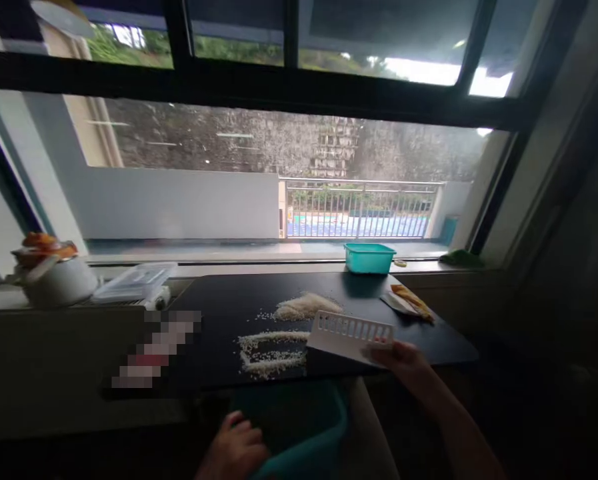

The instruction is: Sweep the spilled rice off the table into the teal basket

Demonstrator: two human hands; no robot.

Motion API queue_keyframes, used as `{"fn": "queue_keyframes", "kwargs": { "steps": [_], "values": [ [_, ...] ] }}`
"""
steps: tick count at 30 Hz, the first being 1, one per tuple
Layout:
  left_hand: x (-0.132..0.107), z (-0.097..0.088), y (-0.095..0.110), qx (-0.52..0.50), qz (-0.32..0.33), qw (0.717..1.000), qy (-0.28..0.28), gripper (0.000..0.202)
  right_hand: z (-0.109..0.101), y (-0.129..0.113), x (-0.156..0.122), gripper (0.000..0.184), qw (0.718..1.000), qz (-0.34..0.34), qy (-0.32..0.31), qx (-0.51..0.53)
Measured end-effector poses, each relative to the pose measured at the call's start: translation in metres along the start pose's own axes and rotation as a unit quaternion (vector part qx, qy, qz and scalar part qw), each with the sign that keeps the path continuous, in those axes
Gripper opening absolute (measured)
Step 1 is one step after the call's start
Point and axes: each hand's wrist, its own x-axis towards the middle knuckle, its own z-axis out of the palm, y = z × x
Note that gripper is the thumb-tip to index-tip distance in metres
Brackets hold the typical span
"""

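Dark counter (219, 293) beneath a window, clock positions being read from the middle of the counter with 12 o'clock toward the glass. The right hand (401, 353), at 3 o'clock, is closed on the right end of a white slotted board (343, 343), fingers on its face. The board extends from the hand toward 9 o'clock, its row of slots along the upper edge; whether its lower edge rests on the counter cannot be told. A heap of white grains (306, 305) lies at 12 o'clock, just beyond the board. A three-sided ridge of similar grains (273, 365) lies at 8 o'clock, open toward the board, whose left end meets the ridge's farther arm in this view. The left hand (239, 447), at 7 o'clock and below the counter's near edge, lies with curled fingers at the left rim of a teal tub (301, 459); whether it grips the rim cannot be told. The tub occupies 6 o'clock. Surroundings: a small teal container (369, 260) at 1 to 2 o'clock; a yellow and white packet (411, 303) between 2 and 3; a clear plastic box (136, 281) at 10; a white pot (61, 283) farther out, between 9 and 10.
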Motion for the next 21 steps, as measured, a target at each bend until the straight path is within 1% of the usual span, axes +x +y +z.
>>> {"fn": "queue_keyframes", "kwargs": {
  "steps": [5, 9, 11, 15, 17, 19, 21],
  "values": [
    [0.002, -0.004, 0.002, -0.008, -0.015, 1.000, -0.004, 0.014, -0.006, -0.010, -0.015, 0.031, 0.999, 0.024, -0.041, 0.000],
    [0.003, -0.006, 0.001, -0.013, -0.006, 1.000, -0.014, 0.013, -0.012, -0.019, -0.027, 0.032, 0.996, 0.034, -0.087, -0.009],
    [0.004, -0.007, 0.001, -0.012, -0.003, 1.000, -0.017, 0.013, -0.013, -0.020, -0.026, 0.033, 0.996, 0.034, -0.081, -0.009],
    [0.004, -0.007, 0.002, -0.006, -0.014, 1.000, -0.018, 0.016, -0.007, -0.015, -0.014, 0.037, 0.999, 0.031, -0.020, 0.005],
    [0.004, -0.007, 0.002, -0.005, -0.016, 1.000, -0.027, 0.015, -0.003, -0.012, -0.006, 0.038, 1.000, 0.025, -0.005, 0.005],
    [0.004, -0.008, 0.001, -0.005, -0.014, 0.999, -0.034, 0.014, 0.001, -0.010, -0.001, 0.038, 1.000, 0.021, -0.004, 0.005],
    [0.004, -0.007, 0.001, -0.005, -0.011, 0.999, -0.034, 0.016, 0.003, -0.011, -0.002, 0.037, 1.000, 0.022, -0.018, 0.007]
  ]
}}
